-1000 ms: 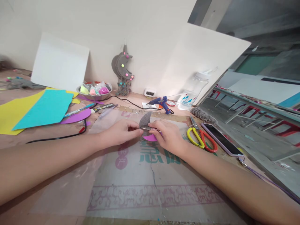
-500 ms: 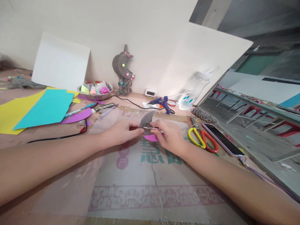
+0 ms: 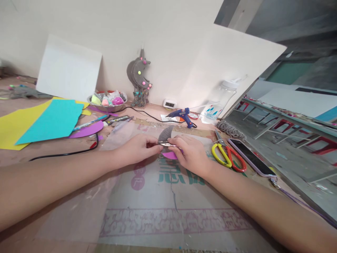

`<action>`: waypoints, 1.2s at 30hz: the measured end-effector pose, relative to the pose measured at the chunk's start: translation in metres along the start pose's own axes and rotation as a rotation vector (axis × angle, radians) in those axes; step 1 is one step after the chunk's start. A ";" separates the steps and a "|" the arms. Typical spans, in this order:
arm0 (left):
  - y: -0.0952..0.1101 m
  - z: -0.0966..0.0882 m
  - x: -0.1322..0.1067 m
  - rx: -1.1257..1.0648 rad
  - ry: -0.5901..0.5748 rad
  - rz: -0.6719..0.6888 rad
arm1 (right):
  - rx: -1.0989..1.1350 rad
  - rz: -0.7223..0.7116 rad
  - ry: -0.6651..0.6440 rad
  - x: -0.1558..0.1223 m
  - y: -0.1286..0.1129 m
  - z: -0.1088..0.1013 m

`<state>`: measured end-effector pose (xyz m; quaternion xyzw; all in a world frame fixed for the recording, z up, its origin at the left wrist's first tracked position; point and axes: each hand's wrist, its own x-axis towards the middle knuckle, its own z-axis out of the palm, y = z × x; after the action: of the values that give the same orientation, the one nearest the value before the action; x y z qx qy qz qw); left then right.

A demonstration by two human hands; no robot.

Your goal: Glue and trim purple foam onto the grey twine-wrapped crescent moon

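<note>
Between my two hands is a small curved piece covered in grey cord (image 3: 165, 134), with a purple edge (image 3: 170, 155) showing below it. The thumb and forefinger of my left hand (image 3: 143, 147) are closed on its left side. Opposite, my right hand (image 3: 191, 150) pinches at the right side of the same piece. A dark strand and a thin pale, shiny sliver run across the piece between the fingertips; what they belong to is partly hidden. Both hands are just above a clear plastic sheet (image 3: 147, 196) over printed cardboard.
Scissors (image 3: 228, 154), a phone (image 3: 251, 158) and a grey cord bundle (image 3: 231, 130) lie at the right. Behind are a blue glue gun (image 3: 181, 115), a bottle (image 3: 217, 103), a small clock (image 3: 169, 103) and a grey crescent ornament (image 3: 138, 77). Coloured sheets (image 3: 51, 121) and a bowl (image 3: 106, 107) are left.
The hands stay in nearly the same place. The pale sliver and dark strand between the fingertips show more plainly and lie flatter across the grey piece. The whole view has shifted slightly.
</note>
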<state>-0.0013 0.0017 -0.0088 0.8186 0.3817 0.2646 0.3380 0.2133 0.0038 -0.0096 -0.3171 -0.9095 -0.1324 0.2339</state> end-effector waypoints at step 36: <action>-0.003 0.000 0.002 -0.058 -0.006 -0.041 | -0.029 -0.005 0.021 0.001 0.004 0.001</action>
<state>-0.0014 0.0042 -0.0106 0.8013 0.3896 0.2662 0.3678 0.2152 0.0073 -0.0096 -0.3168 -0.9057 -0.1495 0.2386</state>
